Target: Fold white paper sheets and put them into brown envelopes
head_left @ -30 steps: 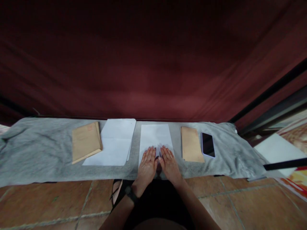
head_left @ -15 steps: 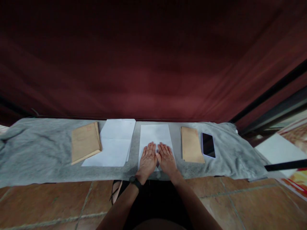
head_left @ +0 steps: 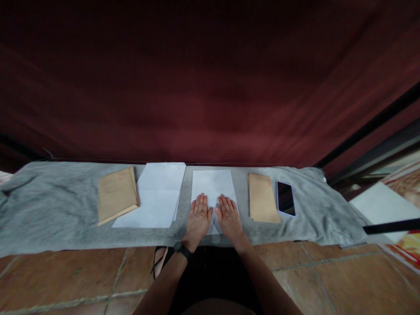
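Observation:
A white sheet of paper lies on the grey cloth in front of me, its near part covered by my hands. Flat on its left side rests my left hand, fingers stretched out, with a dark watch on the wrist. My right hand lies flat on the right side of the same sheet, fingers extended. A narrow strip of paper shows between the two hands. To the left is a stack of white paper with a crease across it. Brown envelopes lie just right of the sheet.
More brown envelopes overlap the left paper stack. A smartphone lies beyond the right envelopes. Grey cloth covers the narrow table. A dark red curtain hangs behind it, and a black bar juts in at right.
My hands have slid apart over the paper, the left hand moving left and the right one slightly right. The envelopes, paper stack and phone have stayed put.

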### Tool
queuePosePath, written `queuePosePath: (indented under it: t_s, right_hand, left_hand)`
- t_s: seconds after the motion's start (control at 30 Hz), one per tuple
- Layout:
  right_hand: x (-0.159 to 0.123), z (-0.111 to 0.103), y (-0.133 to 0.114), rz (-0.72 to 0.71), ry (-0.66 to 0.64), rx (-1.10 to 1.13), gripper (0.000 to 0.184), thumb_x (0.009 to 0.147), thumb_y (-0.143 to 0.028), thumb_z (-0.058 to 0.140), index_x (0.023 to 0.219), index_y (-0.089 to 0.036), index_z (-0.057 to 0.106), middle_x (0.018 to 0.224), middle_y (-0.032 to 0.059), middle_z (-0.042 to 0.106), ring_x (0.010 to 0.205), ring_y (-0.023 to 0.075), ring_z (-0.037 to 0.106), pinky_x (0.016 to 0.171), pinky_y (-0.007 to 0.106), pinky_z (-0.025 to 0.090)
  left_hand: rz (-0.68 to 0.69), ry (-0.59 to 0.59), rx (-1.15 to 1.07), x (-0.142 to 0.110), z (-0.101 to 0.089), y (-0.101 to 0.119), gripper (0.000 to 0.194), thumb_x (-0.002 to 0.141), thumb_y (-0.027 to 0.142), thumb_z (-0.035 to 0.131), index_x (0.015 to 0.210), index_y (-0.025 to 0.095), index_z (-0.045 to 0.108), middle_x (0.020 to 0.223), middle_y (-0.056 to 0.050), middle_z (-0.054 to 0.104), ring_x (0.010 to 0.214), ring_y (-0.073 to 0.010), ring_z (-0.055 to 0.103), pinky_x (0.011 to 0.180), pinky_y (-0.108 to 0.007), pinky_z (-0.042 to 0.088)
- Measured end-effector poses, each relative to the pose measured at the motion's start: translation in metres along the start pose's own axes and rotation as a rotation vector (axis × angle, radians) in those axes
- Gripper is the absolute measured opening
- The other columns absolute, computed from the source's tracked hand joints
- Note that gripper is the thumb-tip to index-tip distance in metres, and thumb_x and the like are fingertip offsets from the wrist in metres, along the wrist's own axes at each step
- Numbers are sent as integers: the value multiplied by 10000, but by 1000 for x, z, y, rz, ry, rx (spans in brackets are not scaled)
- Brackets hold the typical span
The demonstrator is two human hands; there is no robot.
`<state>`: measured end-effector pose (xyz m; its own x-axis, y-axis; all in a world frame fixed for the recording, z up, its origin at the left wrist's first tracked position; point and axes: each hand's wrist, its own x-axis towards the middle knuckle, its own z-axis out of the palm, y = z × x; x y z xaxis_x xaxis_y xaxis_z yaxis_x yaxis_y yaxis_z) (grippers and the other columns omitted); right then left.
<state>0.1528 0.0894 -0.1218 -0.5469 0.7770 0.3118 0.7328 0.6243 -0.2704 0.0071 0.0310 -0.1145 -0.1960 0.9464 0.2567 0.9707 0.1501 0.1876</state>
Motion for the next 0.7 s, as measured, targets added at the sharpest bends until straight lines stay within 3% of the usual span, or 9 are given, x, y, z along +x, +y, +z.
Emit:
queuePosePath:
  t_s: [0.3, 0.7]
  right_hand:
    - [0, 2, 1, 23, 32, 2, 501, 1056, -336, 350, 1503, -130, 441, 1542, 136, 468, 1444, 252, 406, 1185, 477, 327]
    - [-6, -4, 13, 73, 82, -36, 499, 1066, -318, 319, 1489, -92, 457, 1524, 154, 486, 1432, 274, 420, 1167, 487, 342]
  left_hand:
    - [-51, 4, 23, 0, 0, -6, 584, 1024, 342, 308, 1500, 20, 408, 1572, -198, 386, 1489, -284, 329, 1218, -476, 281]
    - [-101, 71, -2, -5, 6, -19, 594, 1018, 354, 329, 1530, 54, 376, 1573, -193, 383, 1490, -301, 325, 1205, -517, 295]
